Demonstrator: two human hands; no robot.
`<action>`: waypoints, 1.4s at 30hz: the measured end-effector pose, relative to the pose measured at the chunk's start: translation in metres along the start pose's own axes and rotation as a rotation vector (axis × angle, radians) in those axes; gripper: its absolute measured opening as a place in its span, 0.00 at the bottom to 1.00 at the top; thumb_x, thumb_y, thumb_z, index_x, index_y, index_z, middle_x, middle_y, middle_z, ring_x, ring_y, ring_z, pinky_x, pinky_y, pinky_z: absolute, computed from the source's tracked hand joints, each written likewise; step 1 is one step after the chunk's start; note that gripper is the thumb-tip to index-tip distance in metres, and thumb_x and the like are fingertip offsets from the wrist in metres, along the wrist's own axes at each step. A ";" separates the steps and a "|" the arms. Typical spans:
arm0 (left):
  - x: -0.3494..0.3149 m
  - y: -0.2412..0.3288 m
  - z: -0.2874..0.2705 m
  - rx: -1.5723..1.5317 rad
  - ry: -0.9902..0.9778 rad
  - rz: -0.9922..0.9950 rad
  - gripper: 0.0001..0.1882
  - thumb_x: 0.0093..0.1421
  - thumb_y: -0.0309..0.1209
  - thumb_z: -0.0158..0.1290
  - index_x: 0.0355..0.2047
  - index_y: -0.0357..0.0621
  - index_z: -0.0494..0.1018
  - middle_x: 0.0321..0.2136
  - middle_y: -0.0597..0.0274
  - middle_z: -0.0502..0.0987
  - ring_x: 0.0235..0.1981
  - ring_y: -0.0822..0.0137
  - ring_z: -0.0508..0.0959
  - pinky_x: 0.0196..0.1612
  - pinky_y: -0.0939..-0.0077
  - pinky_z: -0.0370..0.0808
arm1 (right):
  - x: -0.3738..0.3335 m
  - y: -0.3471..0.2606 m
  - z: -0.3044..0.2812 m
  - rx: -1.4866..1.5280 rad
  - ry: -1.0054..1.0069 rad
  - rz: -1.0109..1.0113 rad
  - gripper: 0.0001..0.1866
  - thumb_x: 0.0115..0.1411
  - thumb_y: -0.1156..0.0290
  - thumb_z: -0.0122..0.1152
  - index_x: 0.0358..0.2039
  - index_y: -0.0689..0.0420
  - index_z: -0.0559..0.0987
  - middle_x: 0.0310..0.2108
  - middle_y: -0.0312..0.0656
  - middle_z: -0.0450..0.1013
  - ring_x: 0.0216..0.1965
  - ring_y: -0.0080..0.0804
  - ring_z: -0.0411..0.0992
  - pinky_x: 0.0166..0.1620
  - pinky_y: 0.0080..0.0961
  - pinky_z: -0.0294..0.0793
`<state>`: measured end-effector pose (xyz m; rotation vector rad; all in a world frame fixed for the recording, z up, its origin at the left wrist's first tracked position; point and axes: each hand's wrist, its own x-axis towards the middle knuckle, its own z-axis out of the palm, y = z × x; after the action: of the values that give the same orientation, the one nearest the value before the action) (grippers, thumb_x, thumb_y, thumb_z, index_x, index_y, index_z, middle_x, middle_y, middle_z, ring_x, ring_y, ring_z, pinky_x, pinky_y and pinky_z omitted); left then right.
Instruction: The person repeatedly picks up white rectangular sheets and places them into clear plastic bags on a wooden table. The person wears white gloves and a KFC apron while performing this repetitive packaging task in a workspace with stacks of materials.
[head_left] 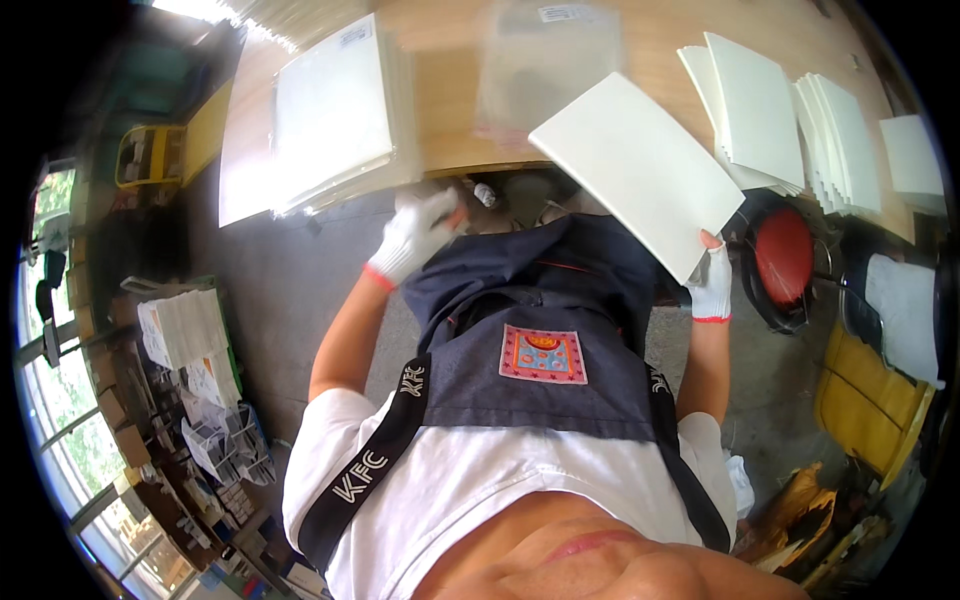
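Right hand [712, 285], gloved, fingers pinched closed on the lower corner of a white flat sheet [640, 170] at two o'clock over the wooden table [450, 110]; left hand [415, 235], loosely curled, holds nothing visible; advise supporting the sheet's far edge.

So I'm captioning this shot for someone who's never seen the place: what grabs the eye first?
The big white sheet held by the gloved right hand at centre-right, over the wooden table's edge. Next, the fanned stacks of white sheets at upper right and the red round stool below them. The gloved left hand hangs by the table edge.
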<state>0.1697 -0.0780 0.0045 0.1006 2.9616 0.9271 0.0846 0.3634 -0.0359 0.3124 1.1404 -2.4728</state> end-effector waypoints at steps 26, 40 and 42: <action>0.149 0.025 0.046 -0.362 0.477 -0.032 0.09 0.57 0.35 0.52 0.32 0.44 0.73 0.29 0.61 0.78 0.27 0.64 0.77 0.31 0.72 0.72 | -0.015 0.073 0.032 0.295 0.152 0.049 0.12 0.60 0.75 0.53 0.45 0.60 0.71 0.39 0.41 0.73 0.33 0.26 0.75 0.29 0.18 0.77; 0.151 0.040 0.046 -0.349 0.139 -0.256 0.11 0.52 0.29 0.48 0.34 0.43 0.76 0.21 0.59 0.76 0.17 0.68 0.74 0.22 0.73 0.72 | -0.015 0.065 0.022 0.277 0.112 0.006 0.15 0.60 0.73 0.52 0.48 0.62 0.70 0.45 0.45 0.71 0.46 0.33 0.72 0.48 0.29 0.74; 0.141 0.041 0.051 -0.418 0.046 -0.269 0.12 0.57 0.29 0.46 0.38 0.43 0.75 0.20 0.62 0.75 0.16 0.73 0.72 0.19 0.77 0.70 | -0.018 0.065 0.034 0.245 0.062 -0.005 0.17 0.60 0.73 0.51 0.49 0.63 0.69 0.46 0.45 0.70 0.48 0.33 0.71 0.49 0.29 0.73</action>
<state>0.0342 -0.0047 -0.0163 -0.3245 2.6529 1.4836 0.1284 0.3036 -0.0516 0.4583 0.8611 -2.6270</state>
